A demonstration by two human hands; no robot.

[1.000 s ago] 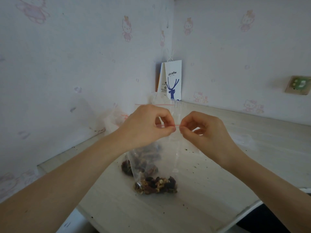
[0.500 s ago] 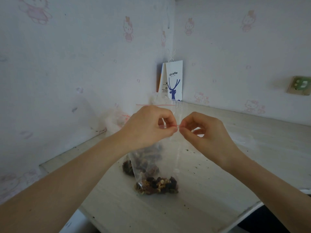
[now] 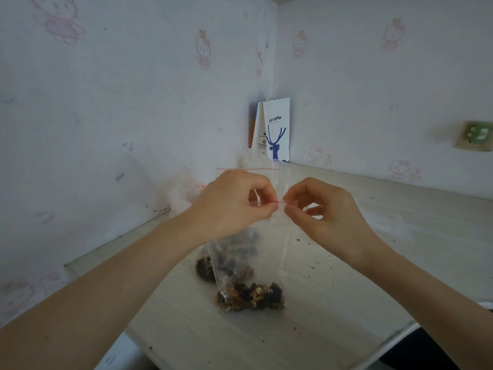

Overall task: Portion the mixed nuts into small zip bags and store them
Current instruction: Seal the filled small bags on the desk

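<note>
Head: speckled desk [image 3: 346, 289], corner [image 3: 276, 62] w/ paper bag [image 3: 277, 124]

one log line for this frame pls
step: closing zip | left hand: pinches red zip strip | right hand: pinches strip | small zip bag: upright above table | mixed nuts: at bag bottom

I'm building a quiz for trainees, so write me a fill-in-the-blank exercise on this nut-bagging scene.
1. The left hand and the right hand both pinch the ____ zip strip of the small zip bag.
2. The mixed nuts lie at the ____ of that bag.
3. The paper bag in the corner bears a blue ____.

Missing words: red; bottom; deer.
</note>
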